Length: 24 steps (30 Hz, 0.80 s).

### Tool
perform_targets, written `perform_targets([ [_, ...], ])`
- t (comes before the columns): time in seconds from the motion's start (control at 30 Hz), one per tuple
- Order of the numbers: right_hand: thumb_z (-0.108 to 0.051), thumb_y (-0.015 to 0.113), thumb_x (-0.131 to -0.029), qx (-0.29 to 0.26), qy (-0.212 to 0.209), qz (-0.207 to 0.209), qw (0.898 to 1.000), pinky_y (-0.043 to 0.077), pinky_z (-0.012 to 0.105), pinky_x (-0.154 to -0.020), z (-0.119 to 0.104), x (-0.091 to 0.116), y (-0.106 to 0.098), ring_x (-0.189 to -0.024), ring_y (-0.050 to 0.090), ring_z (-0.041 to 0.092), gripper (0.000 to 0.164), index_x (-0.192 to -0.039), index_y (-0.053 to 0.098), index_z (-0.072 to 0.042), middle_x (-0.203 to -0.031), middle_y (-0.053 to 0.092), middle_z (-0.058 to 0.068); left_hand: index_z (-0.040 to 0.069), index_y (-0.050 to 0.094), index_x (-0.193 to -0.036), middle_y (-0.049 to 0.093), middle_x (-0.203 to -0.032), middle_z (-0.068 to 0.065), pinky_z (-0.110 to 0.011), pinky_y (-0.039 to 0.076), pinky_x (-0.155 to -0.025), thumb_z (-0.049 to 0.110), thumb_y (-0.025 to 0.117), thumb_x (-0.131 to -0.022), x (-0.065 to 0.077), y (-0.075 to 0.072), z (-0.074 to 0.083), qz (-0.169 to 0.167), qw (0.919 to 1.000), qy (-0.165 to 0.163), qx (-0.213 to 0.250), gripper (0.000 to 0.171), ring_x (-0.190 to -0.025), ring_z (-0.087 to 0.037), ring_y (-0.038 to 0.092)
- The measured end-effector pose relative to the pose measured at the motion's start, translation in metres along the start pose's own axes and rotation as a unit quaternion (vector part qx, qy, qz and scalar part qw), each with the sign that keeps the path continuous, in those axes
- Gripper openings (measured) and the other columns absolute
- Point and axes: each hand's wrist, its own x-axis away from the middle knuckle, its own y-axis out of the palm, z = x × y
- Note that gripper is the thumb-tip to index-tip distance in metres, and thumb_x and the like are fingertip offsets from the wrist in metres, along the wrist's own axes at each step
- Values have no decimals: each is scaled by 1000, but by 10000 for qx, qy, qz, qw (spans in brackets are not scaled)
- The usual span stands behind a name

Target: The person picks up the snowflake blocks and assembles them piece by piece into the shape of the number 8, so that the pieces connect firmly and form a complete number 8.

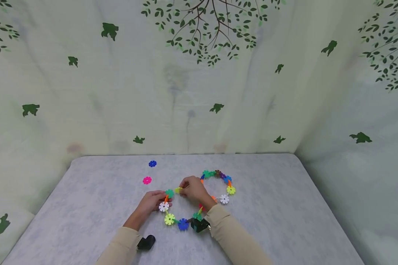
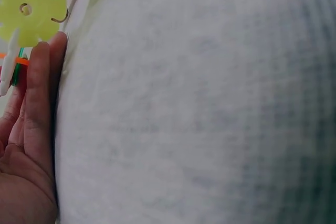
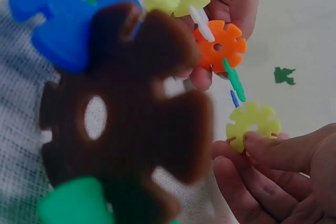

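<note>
In the head view my left hand (image 1: 152, 201) holds one end of a chain of interlocking flower-shaped discs, its fingers at an orange disc (image 3: 220, 45) beside a green disc (image 1: 169, 193). My right hand (image 1: 194, 189) pinches a yellow disc (image 3: 253, 121) between thumb and fingers, close to that green disc. From the left hand the chain curves down through a white disc (image 1: 164, 206), a yellow disc (image 1: 169, 219) and a blue disc (image 1: 183, 224). A brown disc (image 3: 126, 114) fills the front of the right wrist view. Fingers of the left hand rise behind the near yellow disc (image 2: 31, 3).
A ring of linked discs, with a white disc (image 1: 224, 199) on its near side, lies right of the right hand. Loose blue (image 1: 152, 163) and pink discs (image 1: 147, 180) lie farther back on the grey-covered table (image 1: 285, 221). A leaf-printed curtain (image 1: 172, 92) hangs behind.
</note>
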Motion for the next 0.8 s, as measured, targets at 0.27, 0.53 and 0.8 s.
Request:
perform_targets([
  [0.27, -1, 74, -81, -203, 31, -85, 9998, 48, 20, -53, 3, -3, 1, -56, 57, 7, 5, -78, 71, -1, -66, 65, 0, -9, 62, -112, 72, -90, -13, -28, 56, -69, 15, 52, -100, -2, 5, -1, 139, 9999, 60, -36, 29, -75, -19, 69],
  [0.53, -1, 74, -82, -55, -135, -105, 9998, 49, 20, -55, 0, -4, 0, -58, 56, 6, 4, -78, 72, -2, -68, 67, 1, -8, 63, -113, 72, -92, -12, -27, 57, -72, 16, 53, -100, -3, 9, 1, 400, 9992, -13, -86, 30, -72, -19, 70],
  [0.8, 1, 75, -81, -95, -191, -4, 9998, 48, 19, -56, 1, -6, 3, -58, 57, 5, 9, -74, 71, -4, -67, 67, 1, -7, 63, -112, 72, -90, -11, -25, 56, -70, 18, 53, -100, -4, 13, 3, 582, 9982, -104, -93, 30, -68, -18, 69],
])
